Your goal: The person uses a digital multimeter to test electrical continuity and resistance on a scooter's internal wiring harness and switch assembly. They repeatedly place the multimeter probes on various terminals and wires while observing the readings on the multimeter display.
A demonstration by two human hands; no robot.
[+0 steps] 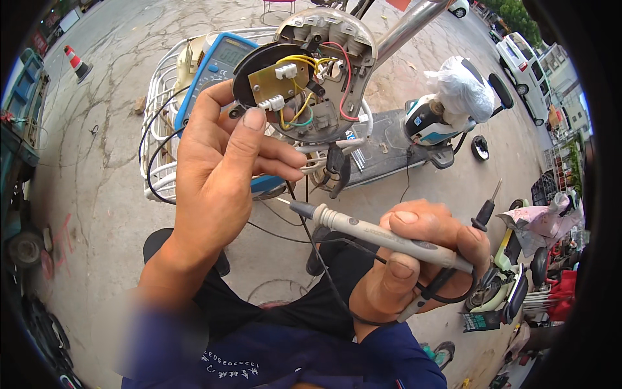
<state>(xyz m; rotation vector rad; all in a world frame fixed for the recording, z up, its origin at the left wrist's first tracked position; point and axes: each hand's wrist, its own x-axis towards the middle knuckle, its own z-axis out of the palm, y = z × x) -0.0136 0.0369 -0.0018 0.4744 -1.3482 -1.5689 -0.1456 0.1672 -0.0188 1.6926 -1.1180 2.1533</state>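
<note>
My left hand (220,162) pinches the rim of a round black cover, thumb in front, fingers behind. A tan circuit board (264,85) with white connectors and yellow, green and red wires is fixed in it. The cover leans against an opened grey round housing (363,55). In my right hand (414,253) are two multimeter probes: a light grey probe (369,235), its thin tip pointing left toward the wiring but apart from it, and a black probe (487,211) whose metal tip points up and right. Their black leads loop below.
A blue multimeter (214,68) with a lit display leans in a white wire basket (155,123) behind my left hand. A scooter (427,120) with a white plastic bag over it stands beyond. Parked vehicles line the right; a traffic cone (76,65) stands far left.
</note>
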